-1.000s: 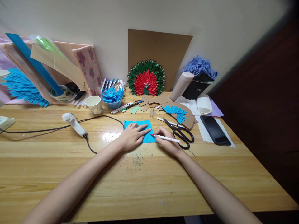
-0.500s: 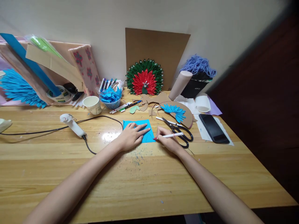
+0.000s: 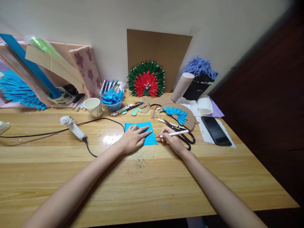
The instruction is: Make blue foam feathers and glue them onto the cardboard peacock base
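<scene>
The left hand (image 3: pixel 133 138) hides part of the blue sheet (image 3: pixel 150 139)

1 white glare patch on the table (image 3: pixel 142 190); right side dark, outer edges stretched.

Left grip (image 3: pixel 132 140): bare hand, slender fingers; nails too small to make out
Right grip (image 3: pixel 173 140): bare hand of similar build, fingers partly hidden
Left forearm (image 3: pixel 87 178): bare, smooth, slim at the wrist, broadening toward the near side
Right forearm (image 3: pixel 209 183): bare, smooth, likewise tapered
</scene>
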A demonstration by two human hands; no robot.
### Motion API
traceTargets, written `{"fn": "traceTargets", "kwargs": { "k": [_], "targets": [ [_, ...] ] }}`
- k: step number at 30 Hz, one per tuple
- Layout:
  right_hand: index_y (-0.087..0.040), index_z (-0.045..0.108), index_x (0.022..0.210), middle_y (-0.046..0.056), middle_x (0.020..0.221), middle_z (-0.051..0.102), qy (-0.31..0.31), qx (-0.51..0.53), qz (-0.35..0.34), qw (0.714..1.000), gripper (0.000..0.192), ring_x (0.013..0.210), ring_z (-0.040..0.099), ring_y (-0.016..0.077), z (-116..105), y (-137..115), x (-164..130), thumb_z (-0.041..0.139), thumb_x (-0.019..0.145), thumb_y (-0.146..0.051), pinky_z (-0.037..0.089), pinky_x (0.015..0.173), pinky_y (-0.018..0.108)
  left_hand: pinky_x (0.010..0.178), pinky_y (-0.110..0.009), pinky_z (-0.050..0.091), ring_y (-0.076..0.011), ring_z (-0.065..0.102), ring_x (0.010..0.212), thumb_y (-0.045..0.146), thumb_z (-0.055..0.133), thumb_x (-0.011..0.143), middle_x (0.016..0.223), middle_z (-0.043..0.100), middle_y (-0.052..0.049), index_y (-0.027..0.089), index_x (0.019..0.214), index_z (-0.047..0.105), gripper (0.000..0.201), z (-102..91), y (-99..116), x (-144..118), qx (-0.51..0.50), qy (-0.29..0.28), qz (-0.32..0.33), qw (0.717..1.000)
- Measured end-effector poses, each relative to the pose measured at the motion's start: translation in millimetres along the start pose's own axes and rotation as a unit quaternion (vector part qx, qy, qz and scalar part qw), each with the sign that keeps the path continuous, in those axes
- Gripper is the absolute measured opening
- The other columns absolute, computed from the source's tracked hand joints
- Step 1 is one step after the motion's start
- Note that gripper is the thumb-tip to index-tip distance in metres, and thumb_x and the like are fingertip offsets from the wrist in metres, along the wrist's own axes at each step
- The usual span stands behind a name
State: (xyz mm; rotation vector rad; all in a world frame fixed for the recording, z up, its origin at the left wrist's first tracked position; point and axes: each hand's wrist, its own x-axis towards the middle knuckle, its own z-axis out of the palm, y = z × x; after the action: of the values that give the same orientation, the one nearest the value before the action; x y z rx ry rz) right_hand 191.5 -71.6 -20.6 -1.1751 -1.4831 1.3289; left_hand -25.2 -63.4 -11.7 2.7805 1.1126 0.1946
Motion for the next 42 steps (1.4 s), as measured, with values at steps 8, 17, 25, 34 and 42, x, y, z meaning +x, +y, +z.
{"fn": "traceTargets", "kwargs": {
  "k": [8, 17, 25, 34, 42],
  "targets": [
    [-0.019, 0.053, 0.076, 0.000, 0.071, 0.058, -0.011, -0.140, -0.029, 0.990, 0.010, 0.063, 0.051, 0.0128, 6.3, 1.9, -1.9, 0.053, 0.077, -0.030, 0.038, 0.057, 0.024, 0.089, -0.042, 0.030, -0.0240, 0.040, 0.100, 0.034, 0.026, 0.090, 0.141, 0.032, 0.000, 0.033, 0.136, 0.029, 0.046, 1.2, -0.3, 0.2, -0.006, 0.003, -0.002, 1.000],
    [-0.019, 0.052, 0.072, -0.003, 0.064, 0.053, -0.022, -0.176, -0.032, 0.984, 0.007, 0.058, 0.046, 0.0114, 4.4, -0.3, -3.1, 0.052, 0.077, -0.025, 0.034, 0.053, 0.022, 0.089, -0.042, 0.030, -0.0241, 0.039, 0.100, 0.034, 0.027, 0.090, 0.142, 0.031, 0.001, 0.034, 0.136, 0.027, 0.046, 0.7, -0.8, -0.5, -0.008, 0.003, -0.002, 1.000],
    [-0.019, 0.046, 0.065, -0.002, 0.067, 0.054, -0.037, -0.167, -0.033, 0.985, 0.009, 0.061, 0.048, 0.0117, 1.6, -2.1, -2.4, 0.050, 0.074, -0.018, 0.034, 0.054, 0.022, 0.089, -0.042, 0.030, -0.0240, 0.040, 0.098, 0.034, 0.028, 0.089, 0.142, 0.030, 0.001, 0.034, 0.137, 0.026, 0.047, 0.7, -0.6, -0.1, -0.006, -0.003, -0.004, 1.000],
    [-0.019, 0.040, 0.056, -0.005, 0.056, 0.045, -0.062, -0.132, 0.002, 0.989, 0.015, 0.054, 0.044, 0.0106, -3.8, -1.2, -0.6, 0.048, 0.068, -0.016, 0.032, 0.049, 0.021, 0.089, -0.042, 0.029, -0.0236, 0.040, 0.097, 0.033, 0.028, 0.089, 0.142, 0.031, 0.002, 0.034, 0.136, 0.026, 0.047, -1.1, 0.4, 0.1, -0.006, -0.006, -0.005, 1.000],
    [-0.020, 0.047, 0.073, -0.002, 0.066, 0.053, 0.009, -0.060, -0.039, 0.997, 0.010, 0.060, 0.049, 0.0122, 7.0, -1.7, -3.7, 0.050, 0.078, -0.027, 0.038, 0.055, 0.023, 0.090, -0.042, 0.029, -0.0239, 0.040, 0.101, 0.034, 0.026, 0.090, 0.142, 0.031, 0.000, 0.034, 0.136, 0.027, 0.046, -0.6, 0.2, -0.4, -0.015, -0.002, -0.004, 1.000]
  ]
}}
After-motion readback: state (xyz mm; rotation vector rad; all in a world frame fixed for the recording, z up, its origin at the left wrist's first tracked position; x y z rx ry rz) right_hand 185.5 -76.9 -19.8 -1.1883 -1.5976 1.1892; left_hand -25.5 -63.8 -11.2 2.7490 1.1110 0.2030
